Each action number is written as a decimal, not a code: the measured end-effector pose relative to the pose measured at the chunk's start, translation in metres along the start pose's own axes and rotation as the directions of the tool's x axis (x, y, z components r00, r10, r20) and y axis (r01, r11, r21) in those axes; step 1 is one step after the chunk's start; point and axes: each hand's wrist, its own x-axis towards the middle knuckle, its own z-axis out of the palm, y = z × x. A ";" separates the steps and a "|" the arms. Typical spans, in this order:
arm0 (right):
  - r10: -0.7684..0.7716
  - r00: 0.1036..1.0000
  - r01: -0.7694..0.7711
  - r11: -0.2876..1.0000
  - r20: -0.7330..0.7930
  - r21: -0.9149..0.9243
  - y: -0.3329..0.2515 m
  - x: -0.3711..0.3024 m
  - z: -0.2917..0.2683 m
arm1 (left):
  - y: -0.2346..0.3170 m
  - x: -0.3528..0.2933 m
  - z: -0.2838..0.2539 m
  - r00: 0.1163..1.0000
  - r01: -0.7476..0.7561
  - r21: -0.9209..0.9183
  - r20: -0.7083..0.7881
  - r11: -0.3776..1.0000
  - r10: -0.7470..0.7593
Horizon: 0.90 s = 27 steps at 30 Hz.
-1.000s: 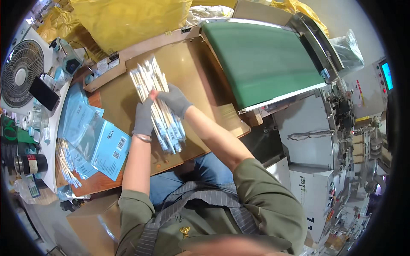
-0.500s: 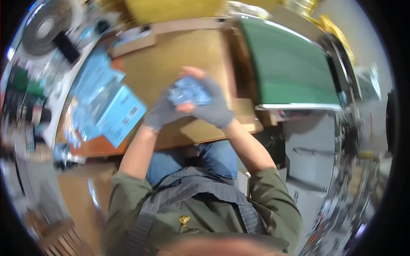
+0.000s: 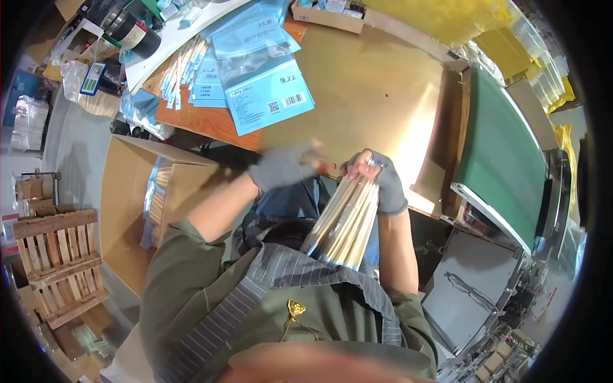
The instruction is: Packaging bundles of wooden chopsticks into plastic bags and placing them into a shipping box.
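My right hand (image 3: 386, 182), in a grey fingerless glove, is closed round the upper end of a bundle of thin wooden sticks (image 3: 348, 220) in clear wrappers with blue ends. The bundle slants down toward my apron, its lower ends spread a little. To its left, my left hand (image 3: 290, 167), gloved the same way, holds nothing visible. Its fingers are blurred but look stretched out and apart, pointing toward the right hand without touching the bundle. Blue printed plastic bags (image 3: 268, 96) lie on the table beyond, with more wrapped sticks (image 3: 184, 67) beside them.
A brown board (image 3: 364, 76) covers much of the table. At the right stands a green-topped surface (image 3: 501, 153) with a pale edge. An open carton (image 3: 131, 217) at my left holds packed bundles of sticks. A dark flask (image 3: 131, 32) lies at the far left.
Both hands were together over the board around a bluish bundle. Now they are apart and closer to my body, the right holding the bundle. My view has turned left.
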 end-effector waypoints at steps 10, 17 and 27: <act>-0.008 0.998 0.003 0.996 -0.059 -0.091 0.005 0.002 0.012 | -0.086 -0.004 -0.074 0.998 -0.024 0.890 -0.004 0.455 0.061; 0.003 0.999 -0.005 0.999 -0.047 -0.047 0.008 0.000 0.015 | -0.096 0.006 -0.087 0.990 -0.092 0.927 0.124 0.365 -0.067; -0.009 0.999 0.008 0.998 -0.031 -0.056 0.010 -0.004 0.007 | -0.099 0.016 -0.128 0.954 0.270 0.420 -0.240 0.867 -0.180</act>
